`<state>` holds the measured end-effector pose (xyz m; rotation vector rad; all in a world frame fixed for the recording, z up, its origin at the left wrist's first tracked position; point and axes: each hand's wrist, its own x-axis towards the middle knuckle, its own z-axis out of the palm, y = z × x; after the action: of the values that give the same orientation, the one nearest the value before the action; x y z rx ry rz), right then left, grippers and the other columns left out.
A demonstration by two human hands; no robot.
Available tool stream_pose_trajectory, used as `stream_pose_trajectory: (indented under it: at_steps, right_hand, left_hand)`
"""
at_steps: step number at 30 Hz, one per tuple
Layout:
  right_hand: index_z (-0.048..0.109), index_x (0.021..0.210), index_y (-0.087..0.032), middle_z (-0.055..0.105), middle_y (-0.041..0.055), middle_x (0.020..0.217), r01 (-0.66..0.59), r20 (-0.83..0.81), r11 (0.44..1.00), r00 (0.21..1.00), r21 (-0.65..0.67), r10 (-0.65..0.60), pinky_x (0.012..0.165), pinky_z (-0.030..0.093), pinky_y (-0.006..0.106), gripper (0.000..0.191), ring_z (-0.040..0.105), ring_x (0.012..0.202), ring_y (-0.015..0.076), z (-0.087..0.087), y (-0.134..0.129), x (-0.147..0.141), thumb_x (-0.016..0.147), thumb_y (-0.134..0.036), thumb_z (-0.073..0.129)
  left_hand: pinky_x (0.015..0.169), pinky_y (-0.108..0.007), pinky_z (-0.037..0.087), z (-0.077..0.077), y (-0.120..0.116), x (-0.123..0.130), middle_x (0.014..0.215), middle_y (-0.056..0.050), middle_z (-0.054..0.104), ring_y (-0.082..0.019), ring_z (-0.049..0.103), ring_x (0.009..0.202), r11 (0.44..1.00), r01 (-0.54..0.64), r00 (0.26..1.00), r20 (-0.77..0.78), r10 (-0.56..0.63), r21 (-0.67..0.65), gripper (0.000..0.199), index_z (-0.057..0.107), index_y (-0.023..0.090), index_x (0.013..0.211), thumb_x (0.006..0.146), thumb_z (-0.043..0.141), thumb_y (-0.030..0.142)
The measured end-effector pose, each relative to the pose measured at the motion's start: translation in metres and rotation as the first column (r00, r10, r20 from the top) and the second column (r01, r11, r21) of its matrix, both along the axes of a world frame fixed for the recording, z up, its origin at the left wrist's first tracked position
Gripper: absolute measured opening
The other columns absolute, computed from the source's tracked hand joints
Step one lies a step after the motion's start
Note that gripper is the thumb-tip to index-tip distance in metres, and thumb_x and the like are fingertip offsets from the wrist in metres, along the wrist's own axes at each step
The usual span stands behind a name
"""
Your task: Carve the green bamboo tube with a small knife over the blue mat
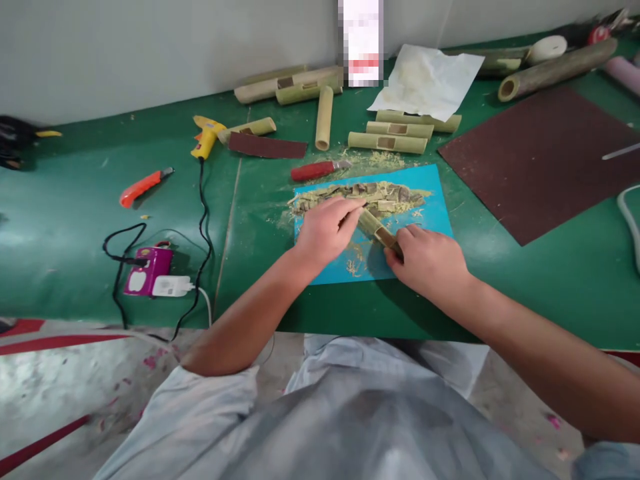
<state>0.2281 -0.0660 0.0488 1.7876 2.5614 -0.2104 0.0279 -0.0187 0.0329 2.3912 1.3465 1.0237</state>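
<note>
Both hands grip one short bamboo tube, slanted over a blue sheet. Fingers of my left hand are closed around its upper left end. My right hand is wrapped about the lower right end. A rectangular opening is cut in the tube's side, near the right hand. Just beyond the hands, a heap of bamboo chips and shavings lies on the sheet. Behind the sheet rests a red-handled knife, its short blade pointing right.
Several notched bamboo pieces lie farther back, partly under white paper. Brown sandpaper covers the table's right side. At left are a yellow glue gun, an orange cutter and a purple power adapter with trailing cords.
</note>
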Motion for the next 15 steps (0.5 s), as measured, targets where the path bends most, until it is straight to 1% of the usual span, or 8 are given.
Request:
stream_pose_trajectory:
  at_steps: [2, 4, 6, 8, 10, 12, 15]
  right_hand:
    - [0.067, 0.093, -0.016, 0.07, 0.0121, 0.089, 0.009, 0.05, 0.999, 0.999, -0.052, -0.007, 0.055, 0.023, 0.034, 0.024, 0.065, 0.074, 0.0236, 0.009, 0.005, -0.002, 0.094, -0.032, 0.049]
    - [0.067, 0.094, -0.015, 0.071, 0.0131, 0.09, 0.002, 0.092, 0.997, 0.996, -0.081, 0.005, 0.054, 0.022, 0.034, 0.026, 0.066, 0.076, 0.0254, 0.015, 0.01, -0.004, 0.093, -0.037, 0.052]
    - [0.067, 0.096, -0.015, 0.07, 0.0145, 0.091, 0.002, 0.108, 0.998, 0.994, -0.061, 0.004, 0.055, 0.023, 0.034, 0.031, 0.067, 0.078, 0.0275, 0.017, 0.016, -0.005, 0.092, -0.043, 0.056]
    - [0.067, 0.096, -0.014, 0.07, 0.0144, 0.09, -0.002, 0.091, 1.0, 0.996, -0.008, 0.003, 0.055, 0.024, 0.034, 0.035, 0.067, 0.079, 0.0279, 0.013, 0.019, -0.006, 0.092, -0.047, 0.057]
    - [0.067, 0.094, -0.015, 0.07, 0.0127, 0.087, -0.013, 0.057, 0.999, 0.998, 0.049, 0.01, 0.056, 0.025, 0.034, 0.034, 0.066, 0.078, 0.0266, 0.006, 0.02, -0.005, 0.092, -0.048, 0.057]
    - [0.067, 0.091, -0.016, 0.069, 0.0111, 0.085, -0.026, 0.027, 0.995, 0.999, 0.092, 0.024, 0.057, 0.027, 0.034, 0.032, 0.065, 0.076, 0.0249, 0.0, 0.019, -0.003, 0.093, -0.047, 0.057]
    - [0.068, 0.085, -0.017, 0.068, 0.0098, 0.082, -0.053, -0.009, 0.986, 0.998, 0.156, 0.055, 0.058, 0.029, 0.034, 0.027, 0.063, 0.074, 0.0229, -0.007, 0.016, -0.001, 0.092, -0.04, 0.057]
  left_hand:
    - [0.082, -0.026, 0.056, 0.005, 0.004, -0.006, 0.096, -0.006, 0.077, -0.015, 0.071, 0.088, 1.0, 0.013, 1.0, -0.012, -0.013, 0.003, 0.022, 0.075, 0.017, 0.107, 0.099, 0.056, 0.024]
    - [0.081, -0.026, 0.056, 0.005, 0.008, -0.009, 0.095, -0.007, 0.077, -0.016, 0.072, 0.088, 1.0, 0.031, 0.999, -0.037, -0.031, -0.003, 0.022, 0.076, 0.017, 0.106, 0.098, 0.056, 0.023]
    - [0.081, -0.027, 0.056, 0.001, 0.012, -0.01, 0.096, -0.007, 0.078, -0.017, 0.072, 0.088, 0.999, 0.043, 0.998, -0.053, -0.043, -0.007, 0.022, 0.076, 0.016, 0.107, 0.098, 0.056, 0.023]
    - [0.082, -0.027, 0.056, -0.004, 0.013, -0.009, 0.097, -0.007, 0.077, -0.017, 0.072, 0.089, 0.998, 0.056, 0.997, -0.055, -0.056, 0.004, 0.023, 0.075, 0.016, 0.107, 0.099, 0.056, 0.023]
    - [0.081, -0.027, 0.056, -0.008, 0.013, -0.009, 0.097, -0.007, 0.077, -0.016, 0.072, 0.088, 0.997, 0.069, 0.996, -0.06, -0.067, 0.025, 0.023, 0.075, 0.016, 0.109, 0.099, 0.055, 0.023]
    - [0.078, -0.026, 0.055, -0.011, 0.011, -0.01, 0.094, -0.007, 0.076, -0.016, 0.071, 0.085, 0.996, 0.078, 0.993, -0.086, -0.075, 0.04, 0.023, 0.074, 0.016, 0.111, 0.1, 0.055, 0.024]
    - [0.075, -0.026, 0.055, -0.013, 0.009, -0.012, 0.091, -0.007, 0.076, -0.017, 0.071, 0.082, 0.994, 0.092, 0.988, -0.132, -0.083, 0.067, 0.025, 0.074, 0.015, 0.112, 0.101, 0.054, 0.026]
